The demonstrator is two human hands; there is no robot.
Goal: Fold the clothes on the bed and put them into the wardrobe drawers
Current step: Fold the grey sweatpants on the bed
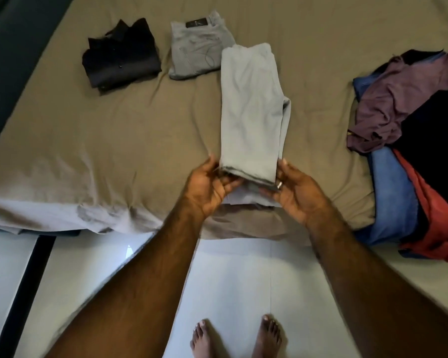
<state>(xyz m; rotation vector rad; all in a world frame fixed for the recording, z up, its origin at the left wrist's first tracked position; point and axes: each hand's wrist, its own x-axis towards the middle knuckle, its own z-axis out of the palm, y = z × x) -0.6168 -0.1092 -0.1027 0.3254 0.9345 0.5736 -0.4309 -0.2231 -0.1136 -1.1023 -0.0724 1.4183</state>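
Note:
Light grey trousers [251,107] lie folded lengthwise on the tan bed sheet [114,130], hems toward me at the bed's near edge. My left hand [210,184] pinches the left corner of the hems. My right hand [295,187], with a ring on one finger, holds the right corner from below. A folded black shirt [120,55] and folded grey trousers [197,45] sit at the far left of the bed. An unfolded heap [411,140] of purple, blue, black and red clothes lies on the right.
The bed's near edge [88,220] overhangs a white tiled floor [230,280] where my bare feet [236,337] stand. A dark strip [23,285] runs across the floor at left. A dark headboard or wall [0,60] borders the bed's left side.

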